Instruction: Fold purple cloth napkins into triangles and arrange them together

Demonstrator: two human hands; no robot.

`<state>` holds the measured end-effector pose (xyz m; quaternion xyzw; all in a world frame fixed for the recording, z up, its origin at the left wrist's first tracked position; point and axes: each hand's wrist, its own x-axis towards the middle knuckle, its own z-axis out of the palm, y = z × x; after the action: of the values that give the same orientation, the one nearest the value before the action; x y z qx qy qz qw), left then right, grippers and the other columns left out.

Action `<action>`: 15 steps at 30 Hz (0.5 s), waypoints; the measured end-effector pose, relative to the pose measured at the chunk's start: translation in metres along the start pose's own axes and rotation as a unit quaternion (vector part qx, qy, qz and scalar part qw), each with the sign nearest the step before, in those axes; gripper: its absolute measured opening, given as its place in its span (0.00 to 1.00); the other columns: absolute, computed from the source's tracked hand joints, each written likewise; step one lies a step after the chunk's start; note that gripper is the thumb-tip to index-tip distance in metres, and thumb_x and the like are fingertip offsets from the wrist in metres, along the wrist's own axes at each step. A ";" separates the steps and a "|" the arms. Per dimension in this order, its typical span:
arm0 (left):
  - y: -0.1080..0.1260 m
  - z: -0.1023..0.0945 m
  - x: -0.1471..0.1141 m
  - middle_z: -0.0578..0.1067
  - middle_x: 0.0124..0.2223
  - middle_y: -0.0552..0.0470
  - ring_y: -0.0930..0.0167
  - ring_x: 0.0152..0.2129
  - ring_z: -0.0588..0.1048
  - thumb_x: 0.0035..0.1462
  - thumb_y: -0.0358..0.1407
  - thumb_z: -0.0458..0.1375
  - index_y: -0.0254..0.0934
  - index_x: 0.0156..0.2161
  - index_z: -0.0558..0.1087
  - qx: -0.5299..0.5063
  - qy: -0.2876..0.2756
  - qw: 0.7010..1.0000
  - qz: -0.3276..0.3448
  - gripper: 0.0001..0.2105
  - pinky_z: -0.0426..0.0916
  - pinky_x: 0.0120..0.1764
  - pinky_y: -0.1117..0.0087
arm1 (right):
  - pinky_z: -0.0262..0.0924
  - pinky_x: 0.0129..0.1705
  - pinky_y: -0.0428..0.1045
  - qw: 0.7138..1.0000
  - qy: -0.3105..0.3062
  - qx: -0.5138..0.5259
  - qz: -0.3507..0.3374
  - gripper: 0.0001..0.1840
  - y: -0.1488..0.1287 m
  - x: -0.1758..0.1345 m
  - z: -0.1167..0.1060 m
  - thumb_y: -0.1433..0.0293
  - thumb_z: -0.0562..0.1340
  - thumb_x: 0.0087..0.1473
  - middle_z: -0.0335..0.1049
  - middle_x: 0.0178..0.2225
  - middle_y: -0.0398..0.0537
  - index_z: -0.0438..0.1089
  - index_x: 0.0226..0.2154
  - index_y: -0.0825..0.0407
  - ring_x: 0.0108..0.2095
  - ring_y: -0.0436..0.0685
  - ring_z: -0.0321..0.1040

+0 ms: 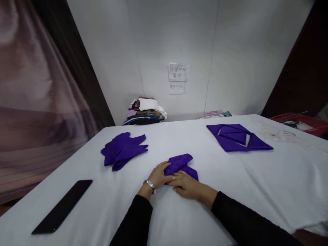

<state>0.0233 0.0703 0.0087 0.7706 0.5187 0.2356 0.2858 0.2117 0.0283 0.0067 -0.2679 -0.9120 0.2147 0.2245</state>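
A partly folded purple cloth napkin (pixel 180 162) lies in front of me on the white-covered table. Its layers form a band with a second flap sticking out to the right. My left hand (pixel 159 175), with a silver wristwatch or bracelet on its wrist, grips the napkin's left end, its thumb pointing right. Across the near edge, my right hand (pixel 186 185) holds the cloth, its fingertips close to the left thumb. Both hands partly cover the near part of the napkin.
Loose purple napkins (pixel 123 150) lie in a heap at the left. Folded purple napkins (pixel 238 137) rest at the right rear. A black flat panel (pixel 64 205) is at the left front. Stacked clothes (pixel 146 111) and a red basket (pixel 304 123) are beyond the table (pixel 269 191).
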 end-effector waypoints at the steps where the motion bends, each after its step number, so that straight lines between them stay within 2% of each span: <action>1: -0.002 -0.001 0.000 0.64 0.56 0.45 0.61 0.53 0.62 0.38 0.44 0.63 0.40 0.50 0.68 -0.005 -0.006 1.000 0.003 0.30 0.54 0.55 0.61 | 0.43 0.56 0.54 1.000 -0.001 0.008 -0.001 0.23 0.002 -0.001 0.000 0.75 0.56 0.50 0.66 0.49 0.43 0.65 0.49 0.44 0.51 0.54 0.58; 5: -0.003 -0.003 -0.001 0.68 0.52 0.46 0.63 0.50 0.65 0.39 0.39 0.63 0.40 0.44 0.73 -0.002 0.012 1.000 -0.002 0.22 0.56 0.53 0.64 | 0.44 0.56 0.56 0.999 0.006 0.035 0.009 0.21 0.012 -0.003 -0.001 0.74 0.55 0.52 0.64 0.52 0.45 0.65 0.49 0.45 0.54 0.56 0.57; 9: -0.002 -0.001 0.000 0.75 0.36 0.52 0.69 0.37 0.71 0.43 0.35 0.59 0.41 0.29 0.75 -0.026 0.098 0.994 -0.028 0.05 0.61 0.43 0.70 | 0.47 0.56 0.57 0.999 0.004 0.036 0.024 0.23 0.015 -0.007 -0.003 0.72 0.56 0.52 0.64 0.52 0.47 0.63 0.51 0.45 0.54 0.57 0.56; 10: -0.003 -0.001 0.001 0.75 0.31 0.53 0.70 0.32 0.70 0.45 0.36 0.58 0.40 0.26 0.74 -0.034 0.124 0.991 -0.044 0.04 0.62 0.40 0.71 | 0.47 0.55 0.57 0.999 0.007 0.029 0.026 0.24 0.015 -0.008 -0.005 0.72 0.56 0.51 0.64 0.52 0.47 0.62 0.52 0.45 0.54 0.57 0.56; 12: -0.008 -0.002 0.003 0.71 0.24 0.55 0.72 0.26 0.68 0.49 0.41 0.55 0.39 0.23 0.72 -0.047 0.173 0.980 -0.084 0.09 0.61 0.34 0.72 | 0.49 0.54 0.57 0.999 0.020 0.007 0.031 0.28 0.013 -0.008 -0.006 0.73 0.58 0.50 0.63 0.52 0.48 0.59 0.54 0.45 0.53 0.58 0.57; 15: -0.018 -0.008 0.006 0.66 0.19 0.57 0.73 0.21 0.64 0.52 0.47 0.48 0.38 0.21 0.67 -0.068 0.244 0.957 -0.144 0.17 0.58 0.27 0.73 | 0.55 0.49 0.56 0.995 0.058 -0.031 0.075 0.34 0.015 -0.010 -0.007 0.75 0.58 0.48 0.66 0.48 0.50 0.52 0.58 0.46 0.47 0.58 0.61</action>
<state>0.0082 0.0829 0.0025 0.5860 0.6605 0.4074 0.2331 0.2285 0.0358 0.0020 -0.3540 -0.8813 0.1865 0.2515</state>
